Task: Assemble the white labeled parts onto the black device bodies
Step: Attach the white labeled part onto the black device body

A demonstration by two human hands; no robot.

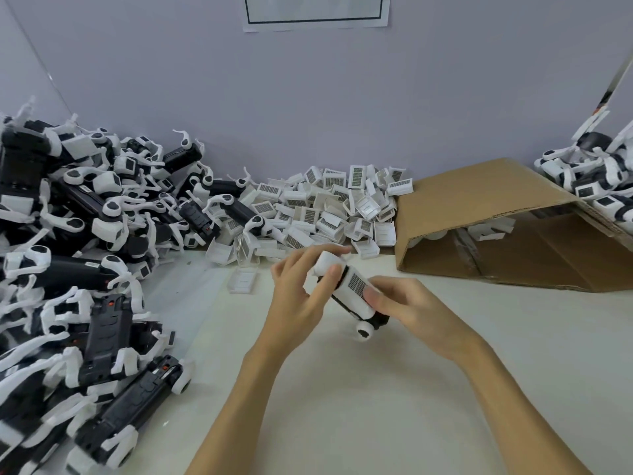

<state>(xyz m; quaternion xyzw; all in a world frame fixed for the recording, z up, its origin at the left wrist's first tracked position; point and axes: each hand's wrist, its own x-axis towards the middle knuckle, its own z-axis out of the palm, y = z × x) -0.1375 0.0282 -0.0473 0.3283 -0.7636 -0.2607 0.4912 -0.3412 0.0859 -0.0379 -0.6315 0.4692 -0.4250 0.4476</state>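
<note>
Left hand (297,286) and right hand (407,305) both gripping one black device body (356,303) above tabletop (342,389), white labeled part (354,291) on it, loose white parts (325,207) heaped behind

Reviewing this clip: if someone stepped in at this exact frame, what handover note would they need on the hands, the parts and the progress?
Left hand: grips the upper white end of the device in hand.
Right hand: holds its lower end, thumb pressing on the white labeled part, which lies on the black body; whether it is fully seated cannot be told.
Loose labeled parts: heaped at the back of the table, by the wall.
Device bodies: large pile at left; a smaller pile at far right, beyond the tipped cardboard box.
Left: finish this unit, set it aside, continue with the piles.
</note>
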